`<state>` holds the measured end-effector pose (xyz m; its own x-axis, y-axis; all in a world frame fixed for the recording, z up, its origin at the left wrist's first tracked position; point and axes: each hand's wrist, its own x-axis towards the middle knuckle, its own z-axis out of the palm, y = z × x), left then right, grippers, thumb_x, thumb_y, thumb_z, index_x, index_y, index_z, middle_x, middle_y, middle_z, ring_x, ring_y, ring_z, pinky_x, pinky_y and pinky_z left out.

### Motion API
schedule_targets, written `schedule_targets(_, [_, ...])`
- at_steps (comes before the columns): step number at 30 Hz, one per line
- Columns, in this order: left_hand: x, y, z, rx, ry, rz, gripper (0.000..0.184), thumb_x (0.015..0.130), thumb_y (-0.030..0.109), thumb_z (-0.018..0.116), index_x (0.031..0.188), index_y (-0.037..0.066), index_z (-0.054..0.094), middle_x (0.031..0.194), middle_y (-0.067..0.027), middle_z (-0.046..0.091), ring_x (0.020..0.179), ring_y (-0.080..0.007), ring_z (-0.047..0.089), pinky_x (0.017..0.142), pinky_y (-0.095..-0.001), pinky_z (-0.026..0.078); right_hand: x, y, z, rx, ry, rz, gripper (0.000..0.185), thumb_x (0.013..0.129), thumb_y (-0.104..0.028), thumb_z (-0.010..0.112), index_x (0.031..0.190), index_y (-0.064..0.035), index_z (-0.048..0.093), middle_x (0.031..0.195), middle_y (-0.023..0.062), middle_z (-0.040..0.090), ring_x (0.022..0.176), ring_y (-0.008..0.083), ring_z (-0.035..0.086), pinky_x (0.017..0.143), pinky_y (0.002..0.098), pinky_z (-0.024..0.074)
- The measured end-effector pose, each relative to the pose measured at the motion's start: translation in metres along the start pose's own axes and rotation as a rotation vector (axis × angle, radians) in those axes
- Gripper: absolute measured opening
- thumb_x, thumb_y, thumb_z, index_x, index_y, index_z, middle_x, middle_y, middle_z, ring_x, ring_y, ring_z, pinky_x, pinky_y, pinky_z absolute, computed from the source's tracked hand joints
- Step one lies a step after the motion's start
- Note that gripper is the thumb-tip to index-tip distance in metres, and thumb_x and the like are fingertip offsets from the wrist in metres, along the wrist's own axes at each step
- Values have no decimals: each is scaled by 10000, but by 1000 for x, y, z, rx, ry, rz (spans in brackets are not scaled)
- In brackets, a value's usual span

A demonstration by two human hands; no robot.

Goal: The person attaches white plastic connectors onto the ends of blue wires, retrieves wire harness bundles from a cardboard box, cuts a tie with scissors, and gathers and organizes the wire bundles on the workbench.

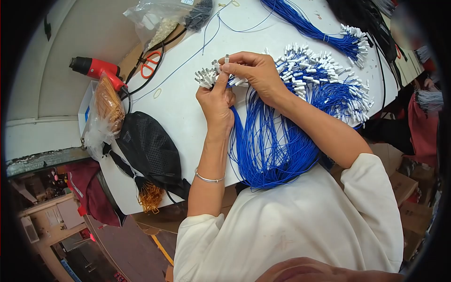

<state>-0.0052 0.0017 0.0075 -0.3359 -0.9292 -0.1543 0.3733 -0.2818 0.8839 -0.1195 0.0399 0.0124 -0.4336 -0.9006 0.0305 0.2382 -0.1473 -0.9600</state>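
Note:
My left hand [217, 101] is closed around a bundle of blue wires [239, 136]. Their white connector ends [205, 77], several with clear or silvery tips, stick out beyond the fingers to the left. Close beside it, my right hand [258, 75] pinches a small clear-tipped piece [227, 58] between thumb and forefinger. Its lower end is hidden by the fingers, so I cannot tell whether it is joined to a wire. A large heap of blue wires with white ends [305, 70] spreads under and behind my right forearm, with loops hanging over the table's near edge.
On the white table [188, 113] lie a red-and-black heat gun [96, 68], orange-handled scissors [150, 65] and a black mesh bag [150, 145]. A plastic bag of brownish strands [109, 103] sits at the left. Another tied blue wire bundle [324, 35] lies at the back right.

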Motion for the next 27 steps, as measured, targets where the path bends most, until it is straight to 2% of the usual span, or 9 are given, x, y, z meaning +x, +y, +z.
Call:
schedule_targets(10, [0,-3,0,24,-19,5,45,902,77,627,914,36,610,568,30,509,398,-12,372,364,-169,272,-1,3,-2,-97,13,-2,177,844,-140,716,953,-2,721,877,82,712,812,101,625,785,202,490])
schedule_targets(15, [-1,-2,3,91,2,4,45,903,79,628,915,39,611,578,29,513,407,-13,371,370,-167,274,0,4,-1,42,10,-48,184,849,-142,711,954,10,713,831,81,704,782,99,622,753,184,488])
schedule_targets(20, [-3,0,3,100,-12,22,53,908,91,630,920,42,612,580,29,512,414,-14,371,376,-164,277,1,3,0,2,52,-34,164,847,-132,709,933,8,717,777,75,693,751,103,626,722,180,492])
schedule_targets(24, [-2,-5,-3,52,-38,19,58,907,97,637,922,44,619,574,29,508,414,-15,367,379,-165,278,-2,-2,-3,-235,-12,-5,154,844,-132,712,903,10,720,752,75,684,705,104,617,691,179,486])
schedule_targets(27, [-2,-5,-1,66,-36,20,60,908,101,639,917,44,621,568,31,505,418,-14,370,379,-166,278,0,3,-2,-129,17,-25,146,838,-130,715,891,6,724,752,69,683,686,100,603,681,174,477])
